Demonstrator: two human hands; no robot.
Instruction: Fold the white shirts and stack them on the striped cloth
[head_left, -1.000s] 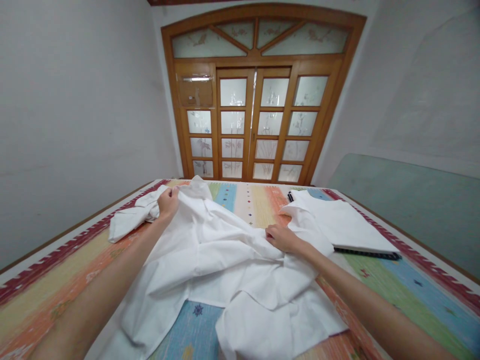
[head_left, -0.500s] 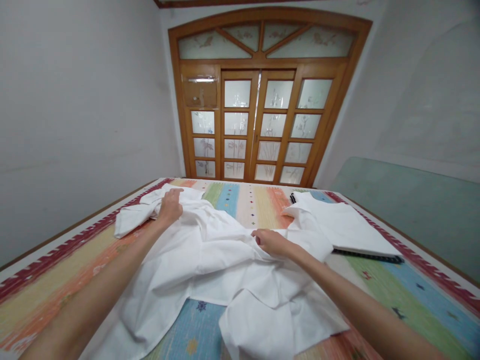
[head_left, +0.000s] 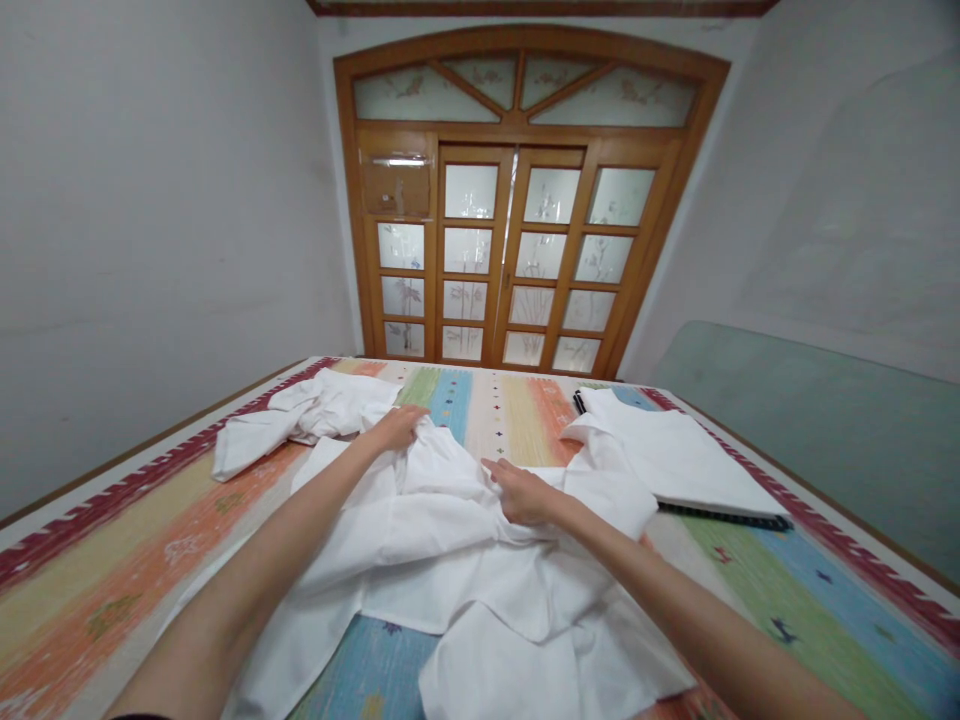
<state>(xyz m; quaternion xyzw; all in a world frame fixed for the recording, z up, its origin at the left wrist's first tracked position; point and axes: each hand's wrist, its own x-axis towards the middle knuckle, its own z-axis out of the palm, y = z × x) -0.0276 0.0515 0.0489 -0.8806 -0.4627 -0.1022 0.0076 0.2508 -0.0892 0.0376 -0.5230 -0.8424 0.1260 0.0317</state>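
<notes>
A crumpled white shirt (head_left: 420, 525) is spread across the middle of the patterned cloth, and one loose part of it hangs toward me. My left hand (head_left: 401, 428) is closed on its far edge, left of centre, with the fingertips partly hidden in the folds. A short way to the right, my right hand (head_left: 521, 492) grips the same shirt, its index finger pointing left along the bunched fabric. Toward the far left, a bunched white sleeve-like part (head_left: 259, 435) lies on the cloth; whether it joins the shirt is unclear.
A folded white garment (head_left: 697, 455) lies at the right on top of something dark with a patterned edge. The striped multicoloured cloth (head_left: 105, 560) covers the table or bed. Behind stand wooden doors with glass panes (head_left: 510, 260), and a pale green panel (head_left: 810, 410) leans at the right wall.
My left hand has moved right, from the bunched part at the far left to the shirt's middle, drawing fabric along. My right hand stays near its place on the shirt.
</notes>
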